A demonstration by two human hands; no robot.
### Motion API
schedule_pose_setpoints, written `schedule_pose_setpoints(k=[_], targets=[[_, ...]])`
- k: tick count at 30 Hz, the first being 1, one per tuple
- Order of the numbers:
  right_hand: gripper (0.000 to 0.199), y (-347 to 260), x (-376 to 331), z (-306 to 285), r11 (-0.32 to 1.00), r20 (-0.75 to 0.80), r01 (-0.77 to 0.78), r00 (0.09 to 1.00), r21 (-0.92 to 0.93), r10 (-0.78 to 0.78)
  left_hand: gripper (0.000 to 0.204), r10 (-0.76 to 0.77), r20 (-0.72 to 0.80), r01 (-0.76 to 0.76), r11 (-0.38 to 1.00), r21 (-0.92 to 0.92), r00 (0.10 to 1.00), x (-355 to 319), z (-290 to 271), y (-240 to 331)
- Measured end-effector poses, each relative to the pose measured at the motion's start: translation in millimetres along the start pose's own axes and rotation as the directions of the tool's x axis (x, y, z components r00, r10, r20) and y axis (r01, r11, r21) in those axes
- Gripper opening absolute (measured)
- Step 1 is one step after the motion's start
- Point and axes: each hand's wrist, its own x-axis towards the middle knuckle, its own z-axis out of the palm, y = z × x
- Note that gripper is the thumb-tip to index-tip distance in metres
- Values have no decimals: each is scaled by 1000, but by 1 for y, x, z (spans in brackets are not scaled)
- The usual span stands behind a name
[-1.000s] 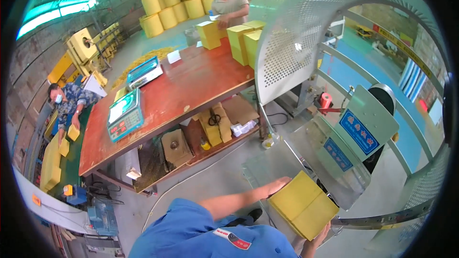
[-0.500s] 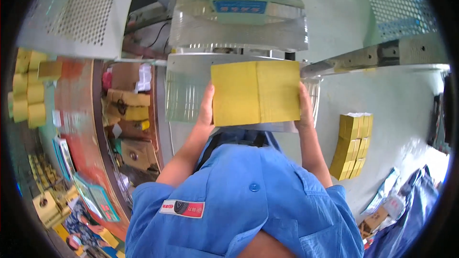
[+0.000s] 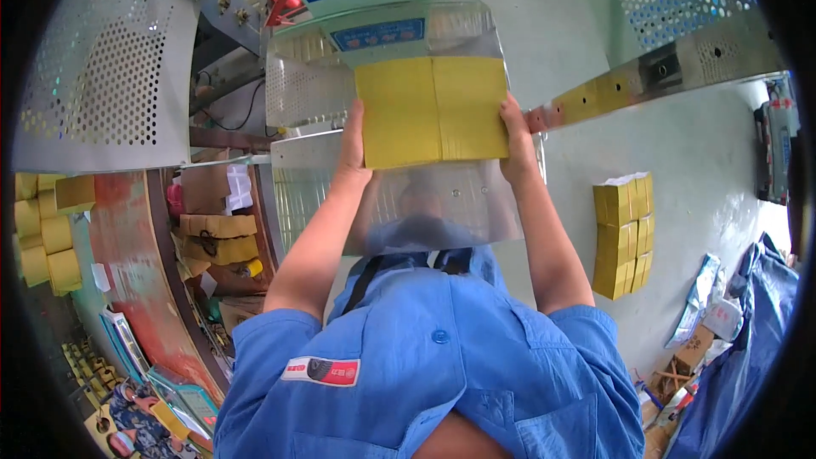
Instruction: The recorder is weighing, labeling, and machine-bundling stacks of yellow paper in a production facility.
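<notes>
I hold a wide yellow paper block [image 3: 432,110] level between both hands, with a seam running down its middle. My left hand [image 3: 352,140] presses on its left side, and my right hand [image 3: 517,138] grips the right side. Most of the fingers are hidden beneath or behind the block. It is over the shiny metal plate [image 3: 408,212] of a machine, close to the clear cover [image 3: 293,89]. Whether the block touches the machine I cannot tell.
Several yellow blocks [image 3: 623,234] stand stacked on the floor at right. A metal bar [image 3: 646,76] juts out at upper right, opposite a perforated panel [image 3: 110,76]. At left a red-brown table [image 3: 140,238] adjoins a cluttered shelf [image 3: 217,229]; another person [image 3: 144,429] is at lower left.
Both arms have stretched forward, carrying the yellow paper block away from my body and over toward the machine's clear cover. My view has shifted a little as well.
</notes>
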Motion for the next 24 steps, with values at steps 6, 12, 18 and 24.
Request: schedule_pose_setpoints(k=[6, 12, 18, 24], targets=[[56, 4, 7, -5, 998, -8, -64, 998, -14, 64, 55, 28, -30, -24, 993, 118, 999, -1, -21, 10], [59, 11, 8, -16, 995, -10, -97, 995, -15, 97, 63, 42, 43, -49, 981, 186, 998, -25, 1, 14], [64, 18, 21, -23, 996, 73, -89, 993, -20, 90, 59, 55, -17, -50, 978, 204, 998, -20, 7, 7], [59, 16, 19, -22, 999, 94, -45, 994, -20, 47, 60, 49, -47, -40, 982, 186, 998, -16, 5, -3]])
